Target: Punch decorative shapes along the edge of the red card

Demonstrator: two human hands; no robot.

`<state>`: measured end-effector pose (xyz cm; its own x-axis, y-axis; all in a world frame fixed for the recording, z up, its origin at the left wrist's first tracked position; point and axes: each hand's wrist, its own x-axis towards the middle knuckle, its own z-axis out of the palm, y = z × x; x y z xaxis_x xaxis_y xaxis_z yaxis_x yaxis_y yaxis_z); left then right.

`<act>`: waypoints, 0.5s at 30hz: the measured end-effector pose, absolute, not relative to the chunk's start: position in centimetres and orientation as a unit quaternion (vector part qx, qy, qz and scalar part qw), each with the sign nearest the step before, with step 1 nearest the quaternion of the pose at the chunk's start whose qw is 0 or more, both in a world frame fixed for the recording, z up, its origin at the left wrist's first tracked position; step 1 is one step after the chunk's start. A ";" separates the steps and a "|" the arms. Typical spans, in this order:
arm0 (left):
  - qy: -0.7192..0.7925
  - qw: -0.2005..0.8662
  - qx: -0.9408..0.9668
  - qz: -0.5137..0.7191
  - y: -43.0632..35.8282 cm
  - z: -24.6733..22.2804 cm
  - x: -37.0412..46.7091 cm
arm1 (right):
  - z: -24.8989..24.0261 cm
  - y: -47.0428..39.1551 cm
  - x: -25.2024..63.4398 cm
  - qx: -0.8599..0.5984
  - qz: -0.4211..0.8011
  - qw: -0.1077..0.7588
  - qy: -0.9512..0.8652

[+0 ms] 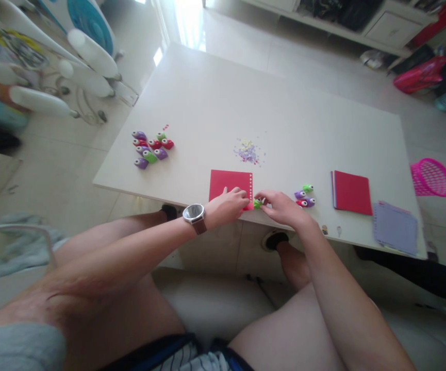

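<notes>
A red paper sheet [225,180] lies at the table's front edge, with a row of small punched holes down its right side. Over its lower part rests my left hand [228,203], fingers bent and holding the sheet near its lower right corner. My right hand [280,207] has its fingers closed round a small green craft punch [258,204] at that same corner; part of the punch is hidden by the fingers. To the right of my right hand stand several more punches [303,196] in green, purple and red.
A heap of purple and yellow paper bits [248,151] lies mid-table. Several punches [150,149] are grouped at the left. A red paper stack [352,192] and purple sheets [396,228] lie at the right, with a pink basket [433,177] beyond the white table [284,103].
</notes>
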<state>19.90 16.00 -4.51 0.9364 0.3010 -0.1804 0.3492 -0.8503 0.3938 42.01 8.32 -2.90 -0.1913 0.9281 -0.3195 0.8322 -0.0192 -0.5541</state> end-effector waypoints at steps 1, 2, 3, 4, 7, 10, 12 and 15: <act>0.169 0.213 0.961 -0.055 16.0 -4.6 19.9 | -2.9 8.3 42.0 -0.632 0.333 0.072 -0.696; 0.168 0.211 0.961 -0.055 16.0 -4.7 19.9 | -3.0 8.3 42.0 -0.631 0.334 0.072 -0.696; 0.168 0.210 0.962 -0.055 16.0 -4.7 19.9 | -3.0 8.4 42.1 -0.631 0.334 0.072 -0.697; 0.168 0.210 0.962 -0.055 16.0 -4.8 19.9 | -3.1 8.4 42.1 -0.631 0.334 0.072 -0.697; 0.168 0.209 0.962 -0.057 16.0 -4.7 19.9 | -3.3 8.4 42.1 -0.630 0.333 0.070 -0.698; 0.166 0.215 0.961 -0.058 16.0 -4.4 19.9 | -3.3 8.5 42.2 -0.627 0.335 0.069 -0.701; 0.168 0.218 0.960 -0.057 16.0 -4.4 19.9 | -3.2 8.4 42.1 -0.626 0.336 0.070 -0.700; 0.170 0.222 0.959 -0.055 16.0 -4.4 19.9 | -3.1 8.4 42.0 -0.629 0.336 0.071 -0.698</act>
